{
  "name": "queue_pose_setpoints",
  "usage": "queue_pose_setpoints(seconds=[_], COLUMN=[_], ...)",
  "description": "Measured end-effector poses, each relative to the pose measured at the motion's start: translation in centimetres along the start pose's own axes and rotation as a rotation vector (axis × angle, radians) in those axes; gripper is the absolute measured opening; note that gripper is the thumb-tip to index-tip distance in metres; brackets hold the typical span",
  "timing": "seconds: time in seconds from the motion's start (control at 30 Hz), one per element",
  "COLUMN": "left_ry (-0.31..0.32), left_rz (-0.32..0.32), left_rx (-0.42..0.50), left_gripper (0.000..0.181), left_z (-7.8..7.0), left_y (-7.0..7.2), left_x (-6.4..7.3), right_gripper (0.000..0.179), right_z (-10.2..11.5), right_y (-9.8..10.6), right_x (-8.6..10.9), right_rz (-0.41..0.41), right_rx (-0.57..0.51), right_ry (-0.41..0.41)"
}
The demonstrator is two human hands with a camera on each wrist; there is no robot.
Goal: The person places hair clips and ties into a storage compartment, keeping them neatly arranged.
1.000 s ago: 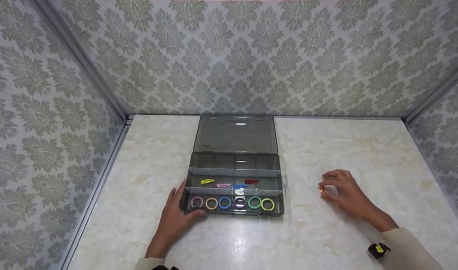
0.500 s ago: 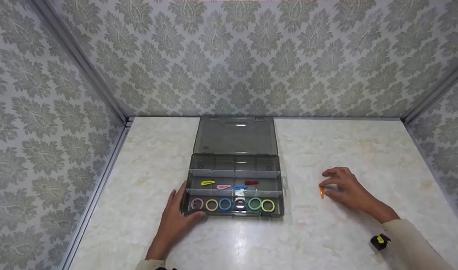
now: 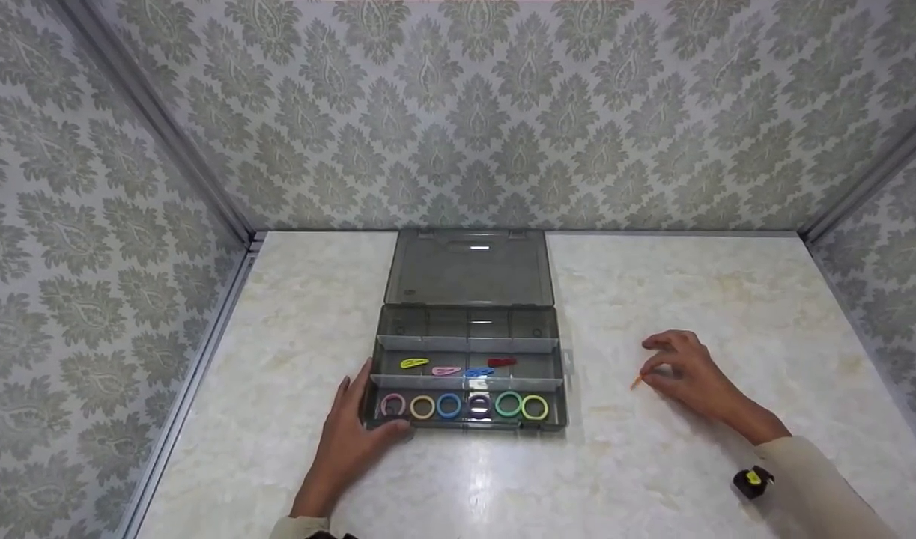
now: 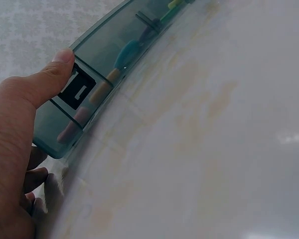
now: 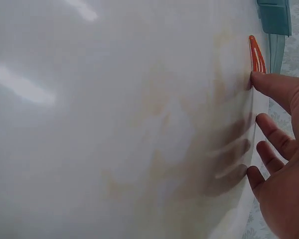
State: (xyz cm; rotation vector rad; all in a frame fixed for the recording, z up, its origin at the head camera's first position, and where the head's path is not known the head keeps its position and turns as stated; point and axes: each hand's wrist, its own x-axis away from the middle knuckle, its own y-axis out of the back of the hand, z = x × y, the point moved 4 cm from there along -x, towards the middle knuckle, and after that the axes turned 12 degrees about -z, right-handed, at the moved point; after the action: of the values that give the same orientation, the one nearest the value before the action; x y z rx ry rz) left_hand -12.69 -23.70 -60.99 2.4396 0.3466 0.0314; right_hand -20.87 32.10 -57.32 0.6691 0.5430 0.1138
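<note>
A smoky clear plastic organizer box (image 3: 502,428) stands with its lid laid back. My left hand (image 3: 345,442) grips its front left corner; in the left wrist view the thumb (image 4: 55,69) lies on the front wall beside the latch. Snap hair clips in yellow (image 3: 414,363), pink (image 3: 446,371), blue (image 3: 479,372) and red (image 3: 502,362) occupy the middle row. Several coloured hair ties (image 3: 508,404) line the front row. Right of the box, my right hand (image 3: 682,378) pinches an orange snap hair clip (image 5: 257,56) close over the table, its narrow end pointing away from the fingers.
The back row (image 3: 446,323) of the box holds no clips or ties. Its raised lid (image 3: 469,269) reaches the patterned back wall (image 3: 480,120). The marbled table (image 3: 622,464) extends around the box, with a metal frame (image 3: 192,359) along the left.
The orange clip has turned in my right fingers, from hanging upright to slanting down and left. My right hand stays at about the same spot. The left hand and the box have not moved.
</note>
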Motion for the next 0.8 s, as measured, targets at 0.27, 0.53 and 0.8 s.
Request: queue_pose_setpoints(seconds=[0.27, 0.53, 0.8], left_ry=[-0.001, -0.001, -0.013], left_rz=[-0.008, -0.012, -0.016], left_rx=[-0.01, -0.014, -0.002], left_gripper=[0.127, 0.127, 0.126], left_z=[-0.2, -0.2, -0.3], left_y=[-0.1, -0.1, 0.0], left_x=[0.0, -0.1, -0.1], right_gripper=[0.026, 0.016, 0.021], right_z=[1.7, 4.5, 6.3], right_y=[-0.7, -2.0, -3.2], right_x=[-0.9, -2.1, -3.6], right_rz=[-0.066, -0.119, -0.174], right_rx=[0.024, 0.009, -0.001], right_ry=[0.032, -0.048, 0.002])
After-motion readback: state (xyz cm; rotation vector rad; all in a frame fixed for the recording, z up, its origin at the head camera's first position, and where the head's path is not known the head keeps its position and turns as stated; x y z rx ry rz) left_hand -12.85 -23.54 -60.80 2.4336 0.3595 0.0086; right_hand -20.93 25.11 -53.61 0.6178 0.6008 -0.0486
